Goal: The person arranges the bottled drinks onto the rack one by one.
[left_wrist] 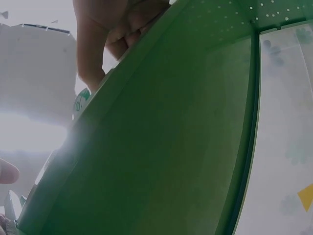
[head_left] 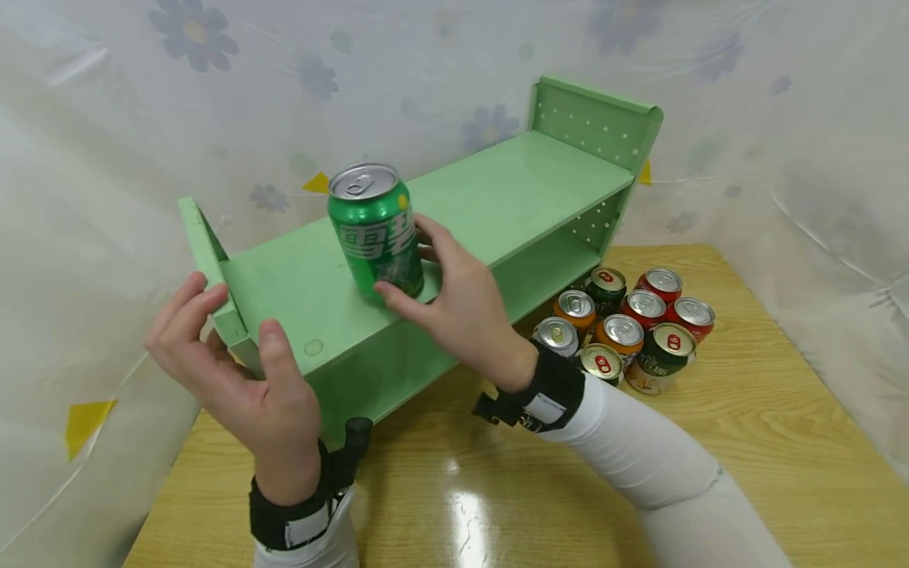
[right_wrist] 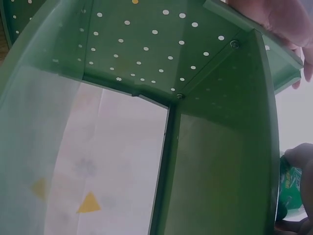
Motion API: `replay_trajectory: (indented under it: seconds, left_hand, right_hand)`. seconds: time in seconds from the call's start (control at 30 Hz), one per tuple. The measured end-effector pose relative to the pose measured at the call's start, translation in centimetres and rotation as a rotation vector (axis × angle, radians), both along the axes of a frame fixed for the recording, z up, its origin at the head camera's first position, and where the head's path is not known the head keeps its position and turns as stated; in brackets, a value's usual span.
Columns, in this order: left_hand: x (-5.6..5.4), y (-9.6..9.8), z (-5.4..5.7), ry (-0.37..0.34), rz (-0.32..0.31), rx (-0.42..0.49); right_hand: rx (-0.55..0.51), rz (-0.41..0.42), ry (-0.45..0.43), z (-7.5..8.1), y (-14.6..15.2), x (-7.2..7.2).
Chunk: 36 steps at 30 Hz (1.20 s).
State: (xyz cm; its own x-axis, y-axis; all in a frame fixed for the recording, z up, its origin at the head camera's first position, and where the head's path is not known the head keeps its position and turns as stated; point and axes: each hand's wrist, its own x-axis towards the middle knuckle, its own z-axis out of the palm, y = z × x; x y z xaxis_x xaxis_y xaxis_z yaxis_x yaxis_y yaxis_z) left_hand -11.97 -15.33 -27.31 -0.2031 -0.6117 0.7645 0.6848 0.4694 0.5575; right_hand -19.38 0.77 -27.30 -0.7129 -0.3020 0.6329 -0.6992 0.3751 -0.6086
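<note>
In the head view my right hand [head_left: 461, 308] grips a green soda can [head_left: 372, 233] with a silver top and large pale lettering. Its thumb lies on the near side and the fingers go round the right. The can is upright at the top board of a light green two-tier shelf [head_left: 511, 197]; whether its base touches the board I cannot tell. My left hand [head_left: 241, 379] is at the shelf's left end panel [head_left: 213, 276], fingers against it and thumb held apart. The right wrist view shows part of the can [right_wrist: 292, 188] beyond the board's edge.
Several cans [head_left: 621, 331], red, orange, dark green and silver-topped, stand grouped on the wooden table [head_left: 767, 410] right of the shelf. The shelf's raised right end panel [head_left: 592, 126] has white dots. A flowered plastic sheet [head_left: 426, 79] hangs behind.
</note>
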Motion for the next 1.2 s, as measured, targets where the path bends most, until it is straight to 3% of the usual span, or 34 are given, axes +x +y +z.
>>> replay_trajectory:
  seconds: [0.63, 1.2]
  left_hand:
    - [0.0, 0.1, 0.0, -0.008, 0.008, 0.007]
    - [-0.1, 0.2, 0.1, -0.006, 0.017, 0.014]
  right_hand:
    - [0.037, 0.069, 0.058, 0.3, -2.2, 1.2]
    - [0.133, 0.063, 0.107, 0.6, -3.6, 1.9]
